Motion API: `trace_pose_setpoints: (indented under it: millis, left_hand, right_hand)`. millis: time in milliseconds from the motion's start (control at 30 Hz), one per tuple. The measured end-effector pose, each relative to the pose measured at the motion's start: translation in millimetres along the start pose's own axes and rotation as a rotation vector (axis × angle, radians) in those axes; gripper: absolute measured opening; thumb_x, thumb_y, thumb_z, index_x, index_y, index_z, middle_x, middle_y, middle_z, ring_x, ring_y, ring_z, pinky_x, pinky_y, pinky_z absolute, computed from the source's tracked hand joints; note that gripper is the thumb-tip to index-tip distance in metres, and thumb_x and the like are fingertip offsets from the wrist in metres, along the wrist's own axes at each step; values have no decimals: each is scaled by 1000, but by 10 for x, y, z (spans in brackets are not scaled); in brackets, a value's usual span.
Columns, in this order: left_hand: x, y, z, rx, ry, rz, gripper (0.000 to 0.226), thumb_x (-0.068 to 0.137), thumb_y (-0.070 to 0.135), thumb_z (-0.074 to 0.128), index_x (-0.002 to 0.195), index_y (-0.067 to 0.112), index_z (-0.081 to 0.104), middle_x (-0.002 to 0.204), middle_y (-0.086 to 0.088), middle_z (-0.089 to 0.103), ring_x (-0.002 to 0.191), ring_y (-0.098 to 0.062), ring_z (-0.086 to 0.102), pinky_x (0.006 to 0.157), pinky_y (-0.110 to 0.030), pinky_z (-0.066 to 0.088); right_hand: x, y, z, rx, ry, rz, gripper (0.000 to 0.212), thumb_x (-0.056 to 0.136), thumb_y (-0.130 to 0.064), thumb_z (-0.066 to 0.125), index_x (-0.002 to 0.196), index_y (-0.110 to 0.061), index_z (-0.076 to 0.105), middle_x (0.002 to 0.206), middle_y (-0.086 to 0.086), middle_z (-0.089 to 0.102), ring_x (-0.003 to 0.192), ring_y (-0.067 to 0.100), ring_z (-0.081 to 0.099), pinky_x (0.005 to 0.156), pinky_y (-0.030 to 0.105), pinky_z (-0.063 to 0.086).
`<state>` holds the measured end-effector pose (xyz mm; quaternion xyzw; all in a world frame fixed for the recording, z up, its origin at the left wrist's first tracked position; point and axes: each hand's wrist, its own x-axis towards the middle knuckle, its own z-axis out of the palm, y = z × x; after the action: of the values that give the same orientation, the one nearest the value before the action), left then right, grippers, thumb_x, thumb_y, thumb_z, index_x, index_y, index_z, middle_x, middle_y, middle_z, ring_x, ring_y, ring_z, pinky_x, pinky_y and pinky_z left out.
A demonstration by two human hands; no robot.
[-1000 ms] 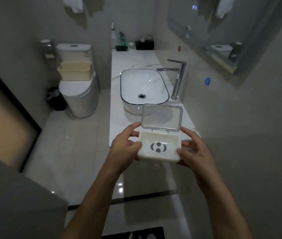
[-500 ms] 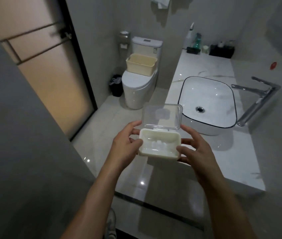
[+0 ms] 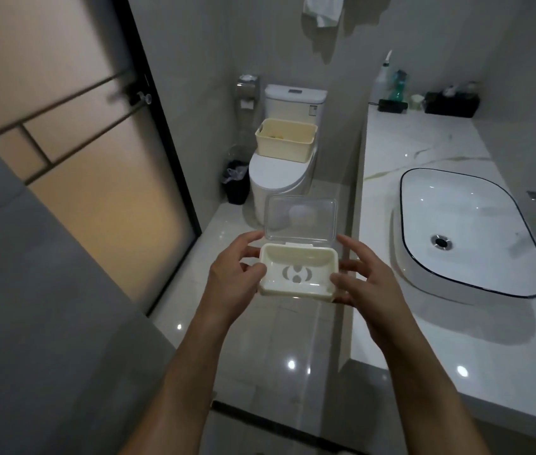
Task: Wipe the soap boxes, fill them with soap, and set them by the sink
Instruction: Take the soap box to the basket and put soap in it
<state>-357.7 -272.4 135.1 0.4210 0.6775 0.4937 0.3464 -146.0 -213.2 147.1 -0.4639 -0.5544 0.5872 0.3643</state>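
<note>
A: What's at the far left?

B: A frosted glass door point(image 3: 73, 152) in a dark frame, with grey wall nearer the camera. Right of it stands a small black bin point(image 3: 237, 186), then the toilet point(image 3: 281, 174) with a cream basket point(image 3: 285, 140) resting on its closed lid.

A: And the soap box?

B: The soap box point(image 3: 298, 274) is held in the air over the floor, between the toilet and the table point(image 3: 424, 142), its clear lid point(image 3: 302, 218) hinged up and its tray holding no soap. The left hand point(image 3: 237, 274) has its grip clamped on the box's left end; the right hand point(image 3: 363, 279) has its grip closed on the right end.

A: Further right?

B: The table's edge lies just beside the right hand. On it sits the white sink point(image 3: 466, 231), and bottles point(image 3: 391, 83) and a dark box point(image 3: 452, 103) stand at the back by the wall.
</note>
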Motion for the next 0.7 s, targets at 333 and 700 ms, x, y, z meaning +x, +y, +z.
trace_pose_setpoints:
  millis: [333, 700]
  left_hand:
    - [895, -243, -387, -29, 61, -43, 60, 72, 20, 56, 127, 44, 59, 107, 8, 66, 78, -19, 69, 59, -30, 56]
    - [2727, -274, -291, 4, 173, -60, 56, 80, 11, 56, 130, 37, 59, 108, 2, 67, 81, -17, 67, 71, -44, 60]
  right_hand:
    - [948, -21, 546, -38, -63, 29, 63, 92, 2, 60, 140, -37, 50, 119, 8, 60, 106, 23, 66, 72, 34, 63]
    - [3002, -114, 712, -62, -138, 35, 65, 92, 3, 61, 145, -32, 46, 116, 7, 62, 104, 23, 67, 73, 34, 63]
